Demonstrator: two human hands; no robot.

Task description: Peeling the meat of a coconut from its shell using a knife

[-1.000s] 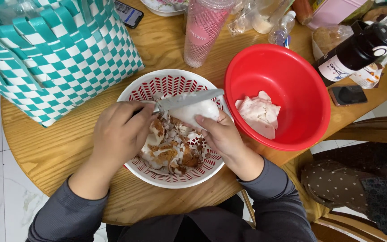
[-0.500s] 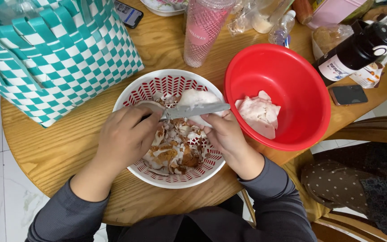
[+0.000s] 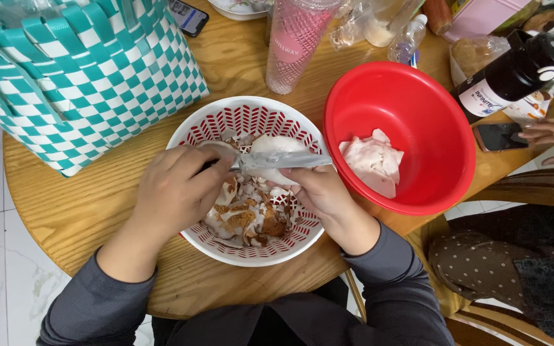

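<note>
Left hand (image 3: 174,189) clenched round knife (image 3: 277,160), blade flat across white chunk (image 3: 274,148) for paring; right hand (image 3: 318,192) cups chunk over colander (image 3: 190,128); red bowl (image 3: 418,109) beside colander holds pared pieces.

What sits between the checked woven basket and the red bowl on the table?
In the head view, the white slotted bowl of peelings lies between the woven basket and the red bowl, with both hands working a knife over it.

Woven basket (image 3: 91,83) blocks left; red bowl (image 3: 411,128) crowds right; tumbler (image 3: 296,45) behind; near edge probably free.
</note>
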